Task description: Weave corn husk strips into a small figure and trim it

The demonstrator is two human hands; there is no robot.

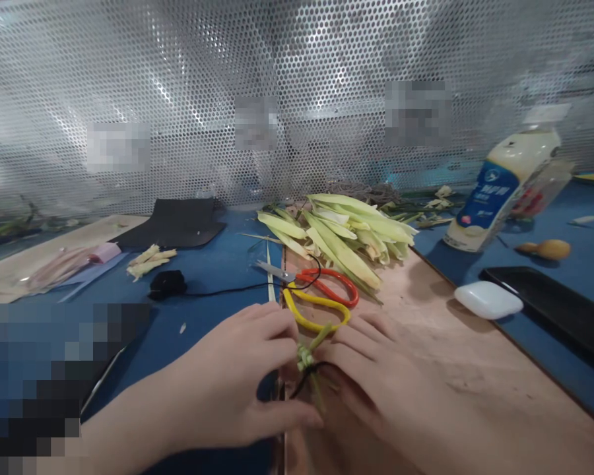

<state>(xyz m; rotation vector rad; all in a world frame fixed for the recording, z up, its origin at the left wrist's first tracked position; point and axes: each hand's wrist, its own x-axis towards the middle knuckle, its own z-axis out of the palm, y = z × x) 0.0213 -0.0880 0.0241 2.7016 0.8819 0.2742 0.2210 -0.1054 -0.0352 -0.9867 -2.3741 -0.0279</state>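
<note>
scissors [321, 300] and husks [344, 241] lie beyond the fingers [277, 326]

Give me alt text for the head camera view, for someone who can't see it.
A person's left hand and right hand flank a small knotted green piece with black cord against it. Just beyond lie scissors with red and yellow handles, then a pile of pale green leaves.

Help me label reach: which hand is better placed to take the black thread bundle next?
Probably the left hand. The black thread bundle lies on that side, nearer to it; the right hand is farther away, across the small green knotted piece.
</note>
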